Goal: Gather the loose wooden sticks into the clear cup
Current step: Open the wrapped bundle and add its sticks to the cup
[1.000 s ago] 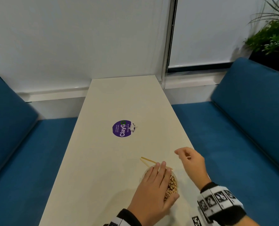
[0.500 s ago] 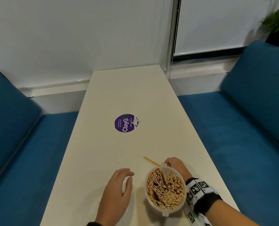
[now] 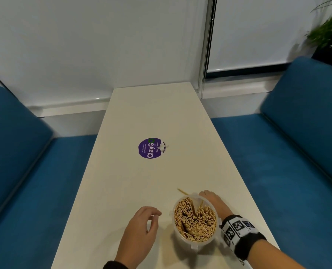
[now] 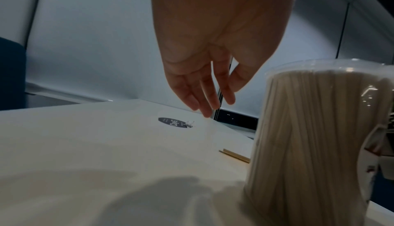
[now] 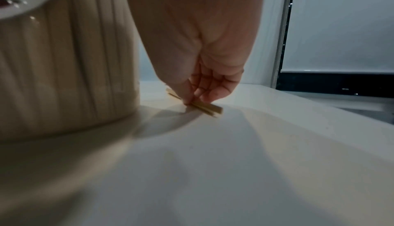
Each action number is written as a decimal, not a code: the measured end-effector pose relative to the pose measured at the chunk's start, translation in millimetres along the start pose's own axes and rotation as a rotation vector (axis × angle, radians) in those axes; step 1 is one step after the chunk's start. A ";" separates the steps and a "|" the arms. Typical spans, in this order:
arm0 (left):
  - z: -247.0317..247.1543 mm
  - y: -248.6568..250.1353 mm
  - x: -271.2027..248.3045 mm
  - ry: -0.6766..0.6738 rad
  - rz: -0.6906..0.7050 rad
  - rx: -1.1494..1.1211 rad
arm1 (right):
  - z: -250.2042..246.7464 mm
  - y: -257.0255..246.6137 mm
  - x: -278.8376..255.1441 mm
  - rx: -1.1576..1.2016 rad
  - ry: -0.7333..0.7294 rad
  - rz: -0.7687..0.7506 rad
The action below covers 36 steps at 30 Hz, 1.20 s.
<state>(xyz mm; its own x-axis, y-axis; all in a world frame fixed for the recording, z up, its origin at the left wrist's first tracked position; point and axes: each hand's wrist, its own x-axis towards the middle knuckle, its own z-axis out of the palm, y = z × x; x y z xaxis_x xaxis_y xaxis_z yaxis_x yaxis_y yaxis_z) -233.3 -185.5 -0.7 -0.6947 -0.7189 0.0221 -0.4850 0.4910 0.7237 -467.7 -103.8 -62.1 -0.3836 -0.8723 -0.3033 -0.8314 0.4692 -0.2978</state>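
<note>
A clear plastic cup [image 3: 195,220] packed with upright wooden sticks stands near the front right of the white table [image 3: 151,117]; it also shows as the cup [image 4: 307,142] and the cup [image 5: 64,57]. Two loose wooden sticks [image 3: 182,191] lie flat just behind the cup. My right hand [image 3: 211,200] reaches down beside the cup, and its thumb and fingertips pinch the loose sticks [image 5: 205,107] against the tabletop. The far ends of those sticks [image 4: 234,155] poke out from behind the cup. My left hand [image 3: 142,230] hovers left of the cup, fingers loosely curled and holding nothing [image 4: 211,101].
A purple round sticker [image 3: 151,148] sits mid-table. Blue bench seats [image 3: 277,171] run along both sides of the table. A potted plant [image 3: 328,33] stands at the far right, near the window blind.
My left hand came off the top of the cup and moved to its left, uncovering the sticks inside. My right hand dropped behind the cup onto the loose sticks.
</note>
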 end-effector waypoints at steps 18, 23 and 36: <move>-25.6 81.4 -6.9 0.381 0.529 0.213 | -119.0 -41.2 -132.9 0.376 0.532 -0.102; -28.4 106.0 -23.3 0.148 0.717 0.382 | -125.6 -64.3 -173.8 0.281 0.478 -0.287; -32.7 120.9 -43.1 -0.136 0.371 -0.158 | -136.1 -82.2 -208.9 0.602 0.670 -0.209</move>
<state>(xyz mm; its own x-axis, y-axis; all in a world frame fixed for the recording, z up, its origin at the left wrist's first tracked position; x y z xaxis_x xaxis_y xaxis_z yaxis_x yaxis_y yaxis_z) -244.7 -111.2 108.4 -0.8755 -0.4314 0.2176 -0.1088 0.6149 0.7811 -374.0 21.1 148.9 -0.5576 -0.7571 0.3405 -0.6324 0.1217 -0.7650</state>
